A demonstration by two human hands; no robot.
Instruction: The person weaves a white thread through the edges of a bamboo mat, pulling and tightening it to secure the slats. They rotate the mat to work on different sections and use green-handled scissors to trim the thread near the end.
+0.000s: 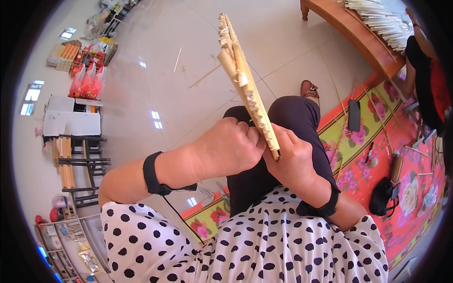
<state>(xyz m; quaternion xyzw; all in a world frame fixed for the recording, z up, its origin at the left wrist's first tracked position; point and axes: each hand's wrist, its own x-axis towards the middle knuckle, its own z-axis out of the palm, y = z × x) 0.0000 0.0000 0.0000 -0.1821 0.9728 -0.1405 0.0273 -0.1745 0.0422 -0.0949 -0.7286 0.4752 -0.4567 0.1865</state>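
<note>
A long, stiff, pale yellow woven straw piece stands out ahead of me above my lap, seen nearly edge-on. A row of small folded loops runs along its side, and loose curled ends stick out at its far tip. My left hand is closed against its near left side, with the fingertips hidden behind the knuckles. Against the near right side, my right hand grips the same piece, its fingers mostly hidden. Both wrists wear black straps.
A wooden table at the far right bears a heap of pale strips, beside another person's arm. A phone and a black bag lie on a flowered mat. Folded stools and red bags stand left.
</note>
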